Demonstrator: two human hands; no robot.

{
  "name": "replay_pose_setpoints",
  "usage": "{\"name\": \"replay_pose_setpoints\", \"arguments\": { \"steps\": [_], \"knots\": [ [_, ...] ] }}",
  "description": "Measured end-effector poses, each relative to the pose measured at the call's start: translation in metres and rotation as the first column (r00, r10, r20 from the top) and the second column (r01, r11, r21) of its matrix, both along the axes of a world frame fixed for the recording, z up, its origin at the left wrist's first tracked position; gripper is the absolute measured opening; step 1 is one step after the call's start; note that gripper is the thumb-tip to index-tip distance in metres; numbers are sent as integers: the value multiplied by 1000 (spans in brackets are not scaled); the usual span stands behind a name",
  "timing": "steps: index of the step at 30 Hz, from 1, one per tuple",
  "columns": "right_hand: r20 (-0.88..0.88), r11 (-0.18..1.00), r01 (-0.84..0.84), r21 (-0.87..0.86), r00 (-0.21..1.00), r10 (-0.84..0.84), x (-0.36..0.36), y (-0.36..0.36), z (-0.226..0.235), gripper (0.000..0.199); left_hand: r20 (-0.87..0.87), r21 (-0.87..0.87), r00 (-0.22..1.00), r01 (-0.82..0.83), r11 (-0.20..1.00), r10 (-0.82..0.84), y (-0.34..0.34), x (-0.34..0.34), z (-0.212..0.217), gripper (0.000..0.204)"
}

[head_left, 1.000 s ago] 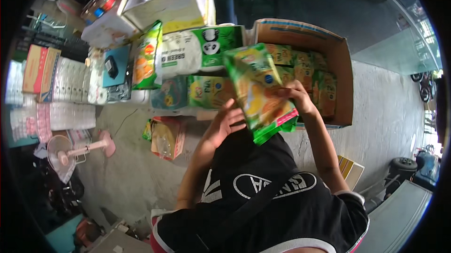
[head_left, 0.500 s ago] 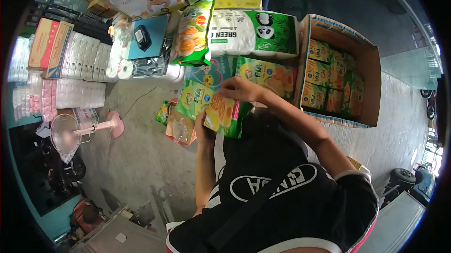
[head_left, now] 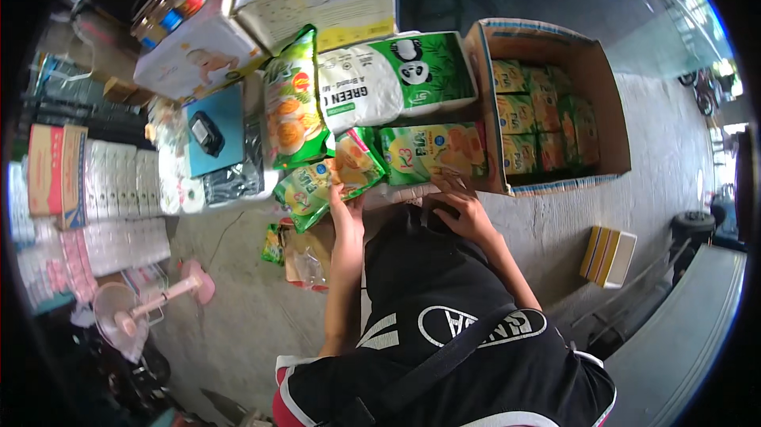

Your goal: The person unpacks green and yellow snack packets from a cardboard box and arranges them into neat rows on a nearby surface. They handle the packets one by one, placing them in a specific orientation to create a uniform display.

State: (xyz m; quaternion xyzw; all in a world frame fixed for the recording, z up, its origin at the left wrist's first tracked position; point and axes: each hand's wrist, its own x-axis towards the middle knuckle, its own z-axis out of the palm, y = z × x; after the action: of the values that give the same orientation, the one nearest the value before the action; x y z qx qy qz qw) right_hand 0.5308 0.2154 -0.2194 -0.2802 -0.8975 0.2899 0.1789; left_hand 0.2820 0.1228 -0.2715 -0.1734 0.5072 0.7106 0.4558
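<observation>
Fingers (head_left: 339,199) of the left hand (head_left: 347,217) pinch a glossy, crinkled bag (head_left: 319,186), tilted left of the frame's centre. Near centre, I see the right hand (head_left: 464,211) half curled at the lower edge of a flat bag (head_left: 434,151); I can't tell whether it grips. Farther out, a plump bag (head_left: 295,102) stands against a soft plastic pack (head_left: 361,82); right of centre, a corrugated carton (head_left: 607,102) holds packed bags (head_left: 544,114).
</observation>
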Motion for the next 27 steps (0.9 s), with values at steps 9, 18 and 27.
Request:
{"name": "replay_pose_setpoints", "arguments": {
  "steps": [9,18,27],
  "knots": [
    [299,994,111,-19,949,-100,-19,22,-7,97,-81,-98,906,407,908,-415,-16,-27,-3,22],
    [273,996,89,23,958,-92,-20,22,-10,95,-65,-619,532,642,452,-844,-6,-54,29,88],
    [303,1000,4,9,953,-6,-9,34,2,93,195,128,981,-8,992,-17,20,-27,31,28]
  ]
}}
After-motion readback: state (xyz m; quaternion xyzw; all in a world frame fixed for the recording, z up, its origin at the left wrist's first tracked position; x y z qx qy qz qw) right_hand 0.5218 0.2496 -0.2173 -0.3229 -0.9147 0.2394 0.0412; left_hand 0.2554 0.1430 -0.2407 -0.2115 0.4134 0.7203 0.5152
